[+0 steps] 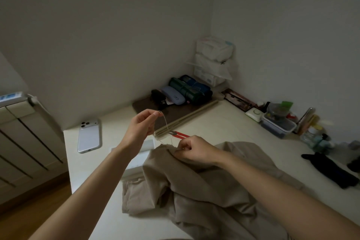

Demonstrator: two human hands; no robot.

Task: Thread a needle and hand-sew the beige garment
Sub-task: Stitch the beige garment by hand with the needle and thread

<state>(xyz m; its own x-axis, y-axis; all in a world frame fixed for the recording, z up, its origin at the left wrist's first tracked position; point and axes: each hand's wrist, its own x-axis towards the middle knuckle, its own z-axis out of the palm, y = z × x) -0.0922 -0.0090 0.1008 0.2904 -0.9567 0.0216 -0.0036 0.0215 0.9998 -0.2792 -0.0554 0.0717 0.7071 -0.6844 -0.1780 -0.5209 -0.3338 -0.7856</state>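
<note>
The beige garment (204, 197) lies heaped on the near part of the white table (224, 122), filling the view from five to six o'clock. On its far fold rests the right hand (196, 151), fingers curled tight and pinching the cloth; whether a needle sits in that pinch cannot be told. At ten o'clock from it the left hand (142, 124) is raised above the table, thumb and forefinger nipped on a pale thread (166, 122) that drops to the garment's edge. Just past the right hand, at twelve o'clock, lie red-handled snips (180, 134). A phone (89, 136) lies face down at nine o'clock. Farther off, at one o'clock, glasses cases (173, 98) and rolled mats (187, 91) sit by the wall.
</note>
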